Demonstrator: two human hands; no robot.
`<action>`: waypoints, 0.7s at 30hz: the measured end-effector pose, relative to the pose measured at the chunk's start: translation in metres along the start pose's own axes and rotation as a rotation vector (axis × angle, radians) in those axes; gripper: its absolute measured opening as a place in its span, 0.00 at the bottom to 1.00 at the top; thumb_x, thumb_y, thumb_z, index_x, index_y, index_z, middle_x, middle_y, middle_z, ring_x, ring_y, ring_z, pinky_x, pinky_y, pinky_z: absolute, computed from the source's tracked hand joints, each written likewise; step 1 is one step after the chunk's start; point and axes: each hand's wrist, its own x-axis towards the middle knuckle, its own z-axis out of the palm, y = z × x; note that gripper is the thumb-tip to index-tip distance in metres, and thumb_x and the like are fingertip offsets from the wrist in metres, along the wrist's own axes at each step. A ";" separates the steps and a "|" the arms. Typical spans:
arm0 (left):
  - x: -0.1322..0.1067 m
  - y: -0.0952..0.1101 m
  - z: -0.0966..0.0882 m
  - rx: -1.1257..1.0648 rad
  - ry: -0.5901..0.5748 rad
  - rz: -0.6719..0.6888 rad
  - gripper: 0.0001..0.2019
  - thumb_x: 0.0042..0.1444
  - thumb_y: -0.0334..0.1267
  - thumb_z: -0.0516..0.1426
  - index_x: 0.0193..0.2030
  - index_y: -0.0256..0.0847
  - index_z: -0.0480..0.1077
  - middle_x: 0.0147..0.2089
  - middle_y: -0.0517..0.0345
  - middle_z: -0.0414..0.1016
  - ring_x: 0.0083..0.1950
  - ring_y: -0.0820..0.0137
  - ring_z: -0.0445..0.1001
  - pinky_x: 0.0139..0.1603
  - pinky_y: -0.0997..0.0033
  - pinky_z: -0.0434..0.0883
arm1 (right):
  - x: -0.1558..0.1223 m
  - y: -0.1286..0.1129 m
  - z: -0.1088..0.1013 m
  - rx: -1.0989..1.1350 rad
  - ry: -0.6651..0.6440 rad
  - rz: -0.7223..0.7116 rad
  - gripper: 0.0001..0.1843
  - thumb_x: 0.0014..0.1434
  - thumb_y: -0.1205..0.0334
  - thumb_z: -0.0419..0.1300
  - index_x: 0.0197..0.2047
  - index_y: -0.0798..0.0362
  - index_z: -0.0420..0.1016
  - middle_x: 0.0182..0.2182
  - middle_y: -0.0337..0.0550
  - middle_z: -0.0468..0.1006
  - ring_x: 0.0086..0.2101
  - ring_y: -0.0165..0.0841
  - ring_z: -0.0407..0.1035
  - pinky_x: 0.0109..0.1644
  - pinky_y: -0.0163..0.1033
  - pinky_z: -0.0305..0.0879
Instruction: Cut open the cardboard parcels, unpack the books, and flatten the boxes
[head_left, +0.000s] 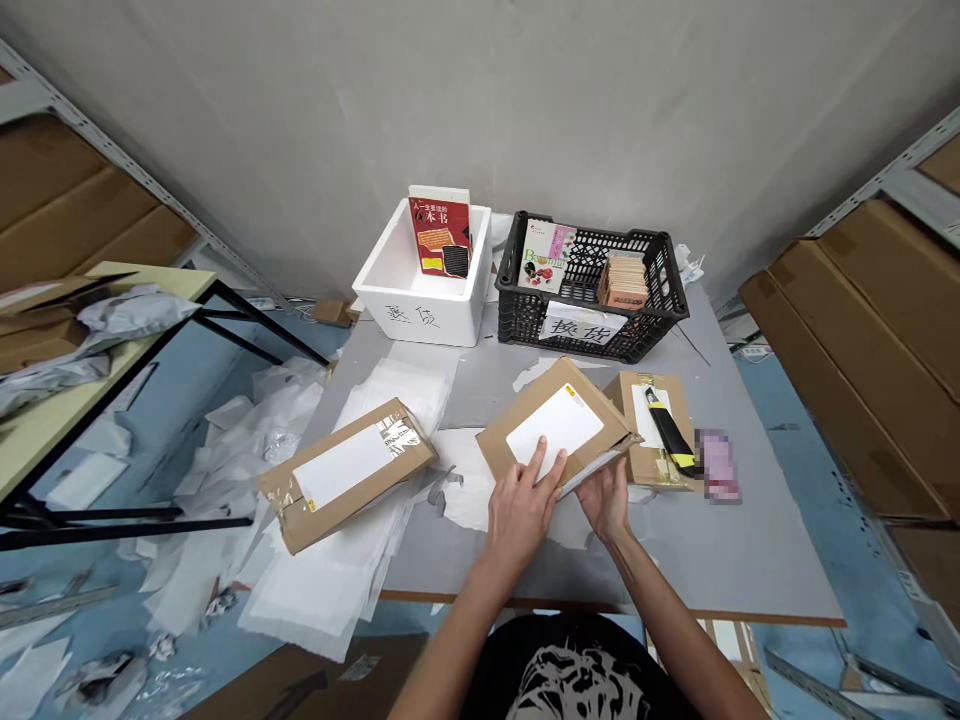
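On a grey board table (pixel 720 570), before a scuffed grey wall (pixel 480 100) and metal shelving (pixel 127 168), the left hand (pixel 521 510) pressed open-fingered on a flat brown cardboard parcel (pixel 555 430) with a smooth white label, while the right hand (pixel 606 497) gripped its edge, near a yellow-and-black utility knife (pixel 670 435).

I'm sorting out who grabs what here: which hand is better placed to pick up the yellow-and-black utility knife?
Right, probably. The right hand grips the near edge of the cardboard parcel and is closer to the utility knife, which lies on another parcel. The left hand is farther away, pressing on the white label.
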 end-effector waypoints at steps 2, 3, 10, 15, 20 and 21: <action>-0.001 0.008 0.002 -0.009 0.009 -0.004 0.23 0.64 0.46 0.43 0.65 0.56 0.59 0.69 0.60 0.55 0.44 0.60 0.69 0.46 0.58 0.69 | 0.000 0.003 -0.001 0.019 -0.014 0.031 0.40 0.56 0.28 0.40 0.56 0.48 0.69 0.57 0.47 0.71 0.57 0.42 0.64 0.56 0.54 0.65; -0.001 0.009 0.003 -0.021 0.010 -0.009 0.23 0.64 0.46 0.43 0.65 0.57 0.59 0.69 0.60 0.55 0.44 0.60 0.70 0.47 0.58 0.69 | 0.000 0.004 -0.002 0.035 -0.012 0.039 0.40 0.56 0.28 0.40 0.56 0.48 0.70 0.57 0.46 0.71 0.57 0.42 0.64 0.56 0.54 0.64; -0.005 -0.035 0.001 -0.299 0.061 -0.191 0.24 0.65 0.47 0.42 0.67 0.52 0.55 0.69 0.56 0.55 0.62 0.59 0.62 0.61 0.55 0.61 | -0.005 -0.001 0.003 -0.215 0.014 -0.056 0.39 0.54 0.27 0.43 0.54 0.46 0.68 0.53 0.48 0.74 0.53 0.43 0.68 0.54 0.51 0.66; -0.010 -0.083 0.014 -0.713 0.119 -0.357 0.25 0.62 0.51 0.45 0.63 0.45 0.56 0.64 0.49 0.62 0.65 0.62 0.60 0.63 0.60 0.60 | -0.028 -0.007 0.018 -0.475 -0.184 -0.292 0.33 0.58 0.36 0.51 0.59 0.46 0.64 0.62 0.45 0.64 0.62 0.40 0.57 0.65 0.48 0.53; -0.014 -0.097 0.028 -1.000 0.210 -0.436 0.21 0.57 0.54 0.52 0.52 0.46 0.62 0.55 0.52 0.69 0.59 0.63 0.66 0.59 0.61 0.65 | -0.039 -0.011 0.024 -0.569 -0.303 -0.472 0.33 0.60 0.41 0.53 0.64 0.48 0.60 0.67 0.45 0.54 0.66 0.42 0.46 0.68 0.52 0.45; -0.013 -0.097 0.029 -1.068 0.228 -0.458 0.20 0.56 0.55 0.53 0.49 0.45 0.63 0.53 0.53 0.70 0.57 0.64 0.67 0.57 0.61 0.66 | -0.038 -0.011 0.022 -0.573 -0.313 -0.485 0.34 0.60 0.40 0.53 0.64 0.48 0.60 0.67 0.45 0.54 0.66 0.43 0.46 0.68 0.53 0.45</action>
